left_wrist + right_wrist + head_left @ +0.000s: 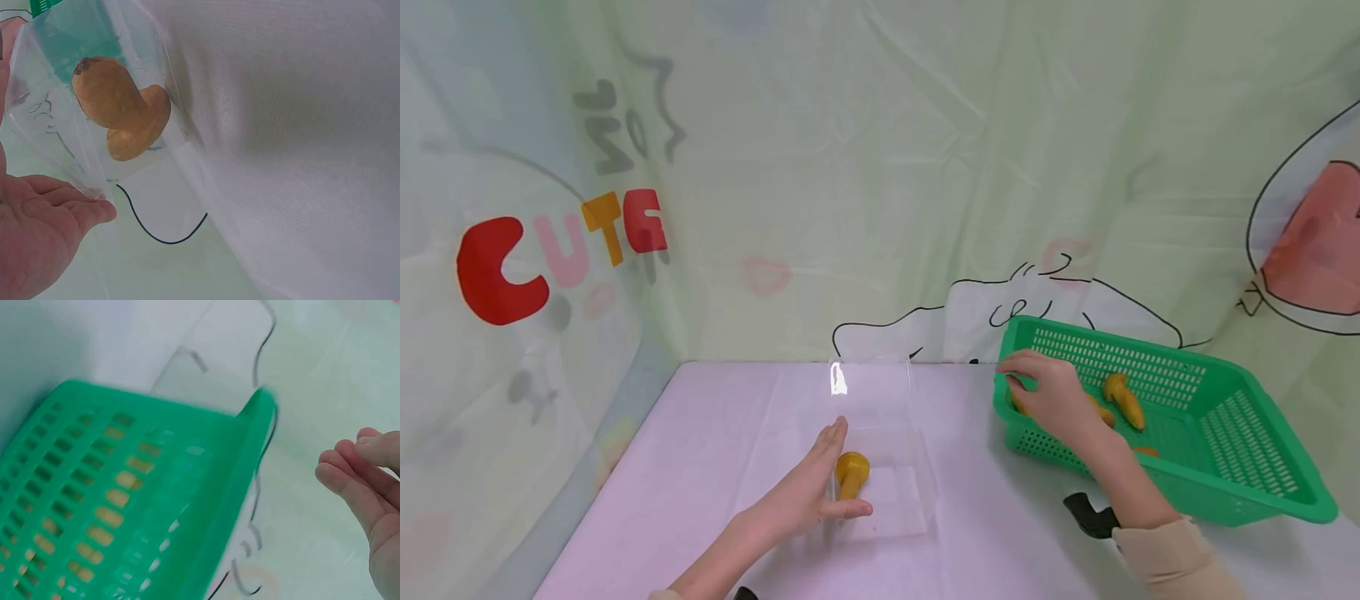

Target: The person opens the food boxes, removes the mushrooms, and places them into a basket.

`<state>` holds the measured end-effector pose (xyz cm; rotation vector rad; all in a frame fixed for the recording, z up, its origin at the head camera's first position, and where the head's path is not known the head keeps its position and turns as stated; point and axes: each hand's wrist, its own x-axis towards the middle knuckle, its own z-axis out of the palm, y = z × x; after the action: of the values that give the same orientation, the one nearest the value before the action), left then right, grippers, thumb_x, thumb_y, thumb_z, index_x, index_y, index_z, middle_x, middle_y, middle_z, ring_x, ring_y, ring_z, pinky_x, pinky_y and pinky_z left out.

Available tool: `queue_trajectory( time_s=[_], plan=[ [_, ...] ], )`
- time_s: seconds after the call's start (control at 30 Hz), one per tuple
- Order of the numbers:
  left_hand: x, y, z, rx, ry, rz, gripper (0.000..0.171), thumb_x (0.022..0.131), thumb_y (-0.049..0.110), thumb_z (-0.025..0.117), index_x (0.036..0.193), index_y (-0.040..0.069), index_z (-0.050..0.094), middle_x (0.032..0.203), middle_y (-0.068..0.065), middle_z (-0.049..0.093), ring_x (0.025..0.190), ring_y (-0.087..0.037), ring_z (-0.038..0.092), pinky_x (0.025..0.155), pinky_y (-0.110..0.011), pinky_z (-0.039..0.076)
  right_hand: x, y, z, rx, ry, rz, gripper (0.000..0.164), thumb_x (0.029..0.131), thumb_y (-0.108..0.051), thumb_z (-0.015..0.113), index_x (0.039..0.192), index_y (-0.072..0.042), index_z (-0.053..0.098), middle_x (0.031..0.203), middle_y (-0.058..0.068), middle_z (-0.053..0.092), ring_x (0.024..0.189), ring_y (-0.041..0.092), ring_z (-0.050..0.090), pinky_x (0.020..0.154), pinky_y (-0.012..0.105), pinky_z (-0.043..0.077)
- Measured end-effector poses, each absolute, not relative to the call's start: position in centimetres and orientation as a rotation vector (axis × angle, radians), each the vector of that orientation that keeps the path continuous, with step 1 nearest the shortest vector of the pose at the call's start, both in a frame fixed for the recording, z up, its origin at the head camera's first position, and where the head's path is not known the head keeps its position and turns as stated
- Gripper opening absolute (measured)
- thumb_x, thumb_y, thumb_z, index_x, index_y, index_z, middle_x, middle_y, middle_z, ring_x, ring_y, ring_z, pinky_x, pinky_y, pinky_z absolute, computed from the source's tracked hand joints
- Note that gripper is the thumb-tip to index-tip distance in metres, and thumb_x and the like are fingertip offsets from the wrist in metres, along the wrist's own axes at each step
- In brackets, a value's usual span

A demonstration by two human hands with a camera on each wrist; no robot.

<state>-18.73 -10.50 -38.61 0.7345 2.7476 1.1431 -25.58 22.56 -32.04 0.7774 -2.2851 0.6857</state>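
A yellow-brown mushroom (pixel 853 472) lies inside a clear plastic box (pixel 917 508) on the table; the left wrist view shows its thick stem and cap through the box wall. My left hand (pixel 812 487) is at the box's left side, with straight fingers along the wall and the thumb across the near edge. Over the left end of a green basket (pixel 1247 492) hovers my right hand (pixel 1052 396). Its fingers are loosely bent, and the right wrist view shows nothing between thumb and fingertips. Several mushrooms, one of them a mushroom (pixel 1124 402) near the middle, lie in the basket, some partly hidden by my right arm.
The box's clear lid (pixel 876 396) stands folded back behind it. A pale cloth covers the table (pixel 715 450). A printed curtain (pixel 850 167) hangs along the table's back and left. Black straps, one a wrist strap (pixel 1092 517), show at both wrists.
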Motion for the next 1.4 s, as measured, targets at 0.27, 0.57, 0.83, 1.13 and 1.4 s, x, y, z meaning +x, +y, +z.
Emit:
queue_trajectory(
  time_s=[0.27,0.57,0.83,1.13,1.4],
  plan=[
    [-18.6,-10.5,-38.4,0.736,2.756,1.128,0.112,0.073,0.052,0.07,0.147,-0.001,0.005,0.153,-0.013,0.005,0.139,-0.028,0.003,0.108,-0.047,0.017,-24.8,18.4,-31.9,0.988,-2.219,0.736,0.028,0.068,0.017,0.072,0.087,-0.003,0.07,0.088,0.006,0.067,0.081,0.021,0.064,0.066,0.034,0.055],
    [-18.9,-10.5,-38.7,0.738,2.737,1.149,0.11,0.074,0.047,0.072,0.147,-0.001,0.005,0.152,-0.015,0.005,0.138,-0.029,0.003,0.107,-0.05,0.017,-23.6,12.6,-34.0,1.24,-2.481,0.804,0.02,0.078,0.003,0.071,0.097,-0.004,0.069,0.093,0.003,0.066,0.084,0.018,0.063,0.075,0.023,0.052],
    [-18.6,-10.4,-38.5,0.719,2.716,1.164,0.112,0.072,0.055,0.068,0.147,0.001,0.004,0.153,-0.011,0.003,0.139,-0.027,0.001,0.106,-0.051,0.019,-23.2,9.4,-36.1,1.403,-2.657,0.794,0.023,0.081,0.002,0.068,0.104,0.002,0.065,0.102,0.01,0.065,0.094,0.025,0.061,0.082,0.027,0.05],
    [-18.7,-10.5,-38.6,0.756,2.729,1.166,0.107,0.075,0.045,0.071,0.147,0.0,0.005,0.153,-0.01,0.003,0.138,-0.026,0.0,0.108,-0.048,0.015,-23.2,7.5,-37.3,1.438,-2.665,0.711,0.028,0.08,0.004,0.068,0.108,0.0,0.066,0.104,0.007,0.065,0.096,0.019,0.061,0.084,0.02,0.047],
    [-18.6,-10.5,-38.6,0.756,2.733,1.155,0.108,0.075,0.049,0.069,0.147,-0.001,0.006,0.152,-0.013,0.005,0.138,-0.026,0.001,0.108,-0.046,0.016,-23.1,6.9,-37.7,1.399,-2.667,0.691,0.029,0.08,0.011,0.063,0.108,0.004,0.064,0.102,0.007,0.062,0.089,0.017,0.06,0.079,0.018,0.048]
  ],
)
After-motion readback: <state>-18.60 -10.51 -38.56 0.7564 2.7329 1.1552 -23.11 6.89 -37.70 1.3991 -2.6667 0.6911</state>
